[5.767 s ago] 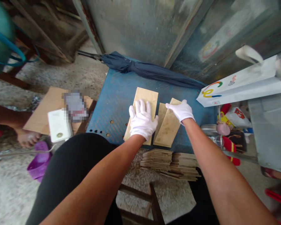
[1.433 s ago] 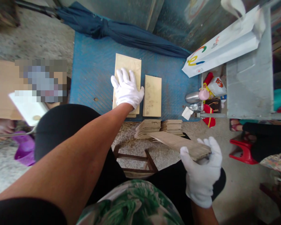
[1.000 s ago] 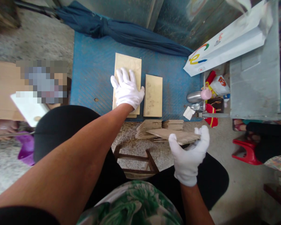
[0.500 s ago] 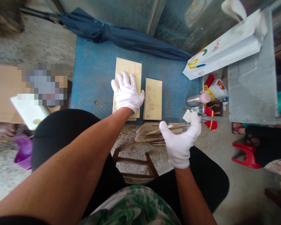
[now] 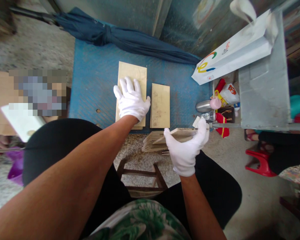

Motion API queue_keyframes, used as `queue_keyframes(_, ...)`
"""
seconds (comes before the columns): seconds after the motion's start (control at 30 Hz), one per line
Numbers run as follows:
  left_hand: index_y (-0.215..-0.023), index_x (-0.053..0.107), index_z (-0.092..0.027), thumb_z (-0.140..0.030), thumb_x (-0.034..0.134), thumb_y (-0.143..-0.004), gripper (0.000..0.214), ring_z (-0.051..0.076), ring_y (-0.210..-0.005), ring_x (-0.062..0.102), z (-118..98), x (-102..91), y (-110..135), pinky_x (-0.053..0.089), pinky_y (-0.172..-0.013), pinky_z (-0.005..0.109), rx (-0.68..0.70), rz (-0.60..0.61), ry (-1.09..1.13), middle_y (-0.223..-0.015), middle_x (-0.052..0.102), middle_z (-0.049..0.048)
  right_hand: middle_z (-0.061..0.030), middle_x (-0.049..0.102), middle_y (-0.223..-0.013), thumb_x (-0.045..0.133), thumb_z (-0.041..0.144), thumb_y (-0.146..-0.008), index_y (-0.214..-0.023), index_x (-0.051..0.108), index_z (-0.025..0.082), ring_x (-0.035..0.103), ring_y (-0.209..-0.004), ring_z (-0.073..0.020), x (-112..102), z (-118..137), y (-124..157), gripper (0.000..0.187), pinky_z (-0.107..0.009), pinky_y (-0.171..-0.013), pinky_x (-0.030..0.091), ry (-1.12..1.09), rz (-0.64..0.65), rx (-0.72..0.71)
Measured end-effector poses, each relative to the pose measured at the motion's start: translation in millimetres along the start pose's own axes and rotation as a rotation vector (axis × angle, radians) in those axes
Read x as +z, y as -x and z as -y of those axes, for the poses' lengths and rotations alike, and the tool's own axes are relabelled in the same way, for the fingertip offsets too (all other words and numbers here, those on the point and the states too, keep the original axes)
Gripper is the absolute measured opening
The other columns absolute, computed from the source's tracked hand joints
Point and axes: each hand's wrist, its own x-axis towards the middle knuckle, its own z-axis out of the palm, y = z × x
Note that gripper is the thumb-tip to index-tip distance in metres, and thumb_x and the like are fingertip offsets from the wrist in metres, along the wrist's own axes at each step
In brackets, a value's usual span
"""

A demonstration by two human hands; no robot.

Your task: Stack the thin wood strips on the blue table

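My left hand (image 5: 131,100) lies flat, fingers spread, on the wide board (image 5: 132,68) on the blue tabletop (image 5: 95,86), mid-frame; my right hand (image 5: 186,153) pinches a thin sheet (image 5: 183,132) just below, over the stack (image 5: 151,143). I judge it mid-carry; laying it needs square alignment

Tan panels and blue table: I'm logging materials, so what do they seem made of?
Tan panels: probably thin plywood or veneer board, matte, unfinished; pale stained faces, and the one in the right hand shows a thin edge. Blue table: likely painted metal; ribbed tread pattern and punched holes.
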Motion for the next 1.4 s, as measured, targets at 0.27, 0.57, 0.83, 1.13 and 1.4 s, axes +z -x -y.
queue_keyframes(0.27,-0.165,0.022,-0.007,-0.056,0.039,-0.097,0.086,0.041,-0.161,0.008,0.2,1.5,-0.1,0.006,-0.128,0.063,-0.001,-0.014,-0.013,-0.173,0.015,0.0235,-0.0277,0.025,-0.162,0.083,0.07,-0.07,-0.158,0.022,0.013,0.026,-0.154,-0.0446,8.9,-3.3,-6.5,0.121,-0.066,-0.122,0.032,0.059,0.039,0.012)
queue_keyframes(0.57,-0.165,0.023,-0.006,-0.056,0.041,-0.096,0.087,0.041,-0.161,0.008,0.2,0.1,-0.1,0.006,-0.128,0.063,-0.009,0.005,-0.021,-0.173,0.014,0.0239,-0.0237,0.033,-0.158,0.078,0.056,-0.075,-0.16,0.025,0.015,0.039,-0.148,-0.0408,27.5,1.2,-25.7,0.108,-0.061,-0.12,0.039,0.068,0.045,0.089)
queue_keyframes(0.83,-0.165,0.024,-0.007,-0.055,0.041,-0.096,0.086,0.041,-0.161,0.007,3.1,2.6,-0.8,0.007,-0.128,0.063,-0.018,0.005,-0.008,-0.174,0.014,0.0232,-0.0217,0.046,-0.145,0.082,0.062,-0.066,-0.157,0.03,0.014,0.049,-0.134,-0.0387,59.9,-12.4,-120.3,0.115,-0.056,-0.114,0.043,0.041,0.27,0.114)
queue_keyframes(1.13,-0.164,0.026,-0.007,-0.054,0.041,-0.097,0.083,0.041,-0.161,0.01,2.2,-0.5,-1.8,0.011,-0.128,0.064,-0.028,0.029,-0.036,-0.173,0.018,0.0238,-0.0238,0.061,-0.128,0.087,0.061,-0.062,-0.145,0.046,0.007,0.058,-0.125,-0.0393,146.4,6.2,-184.6,0.107,-0.049,-0.105,0.05,0.14,0.592,0.15)
queue_keyframes(1.4,-0.165,0.025,-0.008,-0.055,0.041,-0.097,0.084,0.043,-0.161,0.01,4.0,1.9,-1.4,0.013,-0.128,0.065,-0.011,0.031,-0.043,-0.173,0.018,0.0235,-0.0278,0.062,-0.135,0.085,0.06,-0.067,-0.144,0.049,0.005,0.061,-0.127,-0.0411,187.2,8.1,-187.4,0.101,-0.047,-0.104,0.053,0.285,0.784,0.203)
